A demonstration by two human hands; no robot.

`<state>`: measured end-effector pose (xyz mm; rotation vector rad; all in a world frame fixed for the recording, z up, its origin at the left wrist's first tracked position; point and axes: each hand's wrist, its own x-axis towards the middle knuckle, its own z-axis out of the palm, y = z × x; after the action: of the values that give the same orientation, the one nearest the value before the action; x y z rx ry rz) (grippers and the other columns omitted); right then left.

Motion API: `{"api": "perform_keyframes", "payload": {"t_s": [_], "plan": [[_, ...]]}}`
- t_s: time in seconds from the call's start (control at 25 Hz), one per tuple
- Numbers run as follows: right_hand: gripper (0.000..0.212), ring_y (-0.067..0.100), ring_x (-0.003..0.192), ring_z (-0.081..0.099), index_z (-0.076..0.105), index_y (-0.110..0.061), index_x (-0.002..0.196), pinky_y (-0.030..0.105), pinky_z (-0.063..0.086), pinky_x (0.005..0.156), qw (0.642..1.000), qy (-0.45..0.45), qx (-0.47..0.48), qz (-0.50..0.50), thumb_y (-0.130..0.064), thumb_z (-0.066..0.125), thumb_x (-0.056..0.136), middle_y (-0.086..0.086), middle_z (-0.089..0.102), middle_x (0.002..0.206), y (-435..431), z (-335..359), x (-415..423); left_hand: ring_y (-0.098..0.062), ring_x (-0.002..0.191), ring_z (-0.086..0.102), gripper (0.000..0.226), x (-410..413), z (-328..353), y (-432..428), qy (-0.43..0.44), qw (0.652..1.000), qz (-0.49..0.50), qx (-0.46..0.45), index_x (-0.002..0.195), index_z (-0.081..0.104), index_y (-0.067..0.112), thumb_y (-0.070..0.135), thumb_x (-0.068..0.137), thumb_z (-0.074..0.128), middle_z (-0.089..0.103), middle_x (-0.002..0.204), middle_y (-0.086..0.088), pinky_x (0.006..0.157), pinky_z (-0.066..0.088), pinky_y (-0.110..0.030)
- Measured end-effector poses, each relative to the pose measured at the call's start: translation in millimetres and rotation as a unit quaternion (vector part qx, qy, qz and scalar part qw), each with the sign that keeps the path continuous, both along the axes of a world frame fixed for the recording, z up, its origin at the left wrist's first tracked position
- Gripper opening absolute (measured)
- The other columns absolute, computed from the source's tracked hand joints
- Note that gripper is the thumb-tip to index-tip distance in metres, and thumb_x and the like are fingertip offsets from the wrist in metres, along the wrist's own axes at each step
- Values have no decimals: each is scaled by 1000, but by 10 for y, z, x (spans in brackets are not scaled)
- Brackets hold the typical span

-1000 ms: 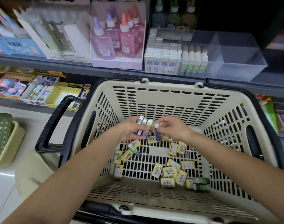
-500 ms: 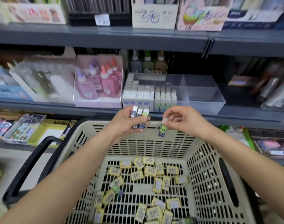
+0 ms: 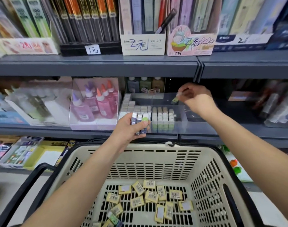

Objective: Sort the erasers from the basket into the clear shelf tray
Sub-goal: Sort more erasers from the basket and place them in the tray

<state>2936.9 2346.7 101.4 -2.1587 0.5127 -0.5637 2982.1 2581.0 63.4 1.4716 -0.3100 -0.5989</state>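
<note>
My left hand [image 3: 131, 126] grips three upright erasers [image 3: 139, 120] in front of the clear shelf tray [image 3: 194, 124]. Over the tray's bare right part, my right hand [image 3: 195, 97] pinches one green eraser [image 3: 175, 100] by its top end. Rows of white and green erasers [image 3: 163, 117] fill the tray's left half. Below, the beige basket [image 3: 149, 156] holds several yellow-sleeved erasers [image 3: 149, 196] scattered on its slotted floor.
A pink box of glue bottles [image 3: 95, 104] stands left of the tray. The grey shelf above [image 3: 94, 65] carries boxes of pencil leads. The basket's black handle [image 3: 30, 179] hangs at the left. More stationery fills the lower shelf [image 3: 25, 151].
Both hands rose from the basket to the shelf. My right hand carried the green eraser up and right, over the tray. The view tilted upward.
</note>
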Motion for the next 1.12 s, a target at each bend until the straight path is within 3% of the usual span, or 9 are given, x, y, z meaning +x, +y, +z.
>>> {"api": "perform_keyframes", "payload": {"t_s": [0.24,1.12], "plan": [[20,1,63,51,57,-31,80,17,39,75,991,47,-119,34,-12,63,85,-19,53,67,67,-69,94,-18,90,70,17,34,-53,78,9,1000,-3,-3,94,51,13,10,85,65,74,95,-2,63,55,-25],[17,16,82,60,57,-29,84,25,48,75,984,100,-139,55,-12,61,87,-13,59,76,88,-107,63,-15,87,71,19,65,-147,130,24,999,-11,-20,98,54,16,10,85,66,74,94,0,62,53,-22]]}}
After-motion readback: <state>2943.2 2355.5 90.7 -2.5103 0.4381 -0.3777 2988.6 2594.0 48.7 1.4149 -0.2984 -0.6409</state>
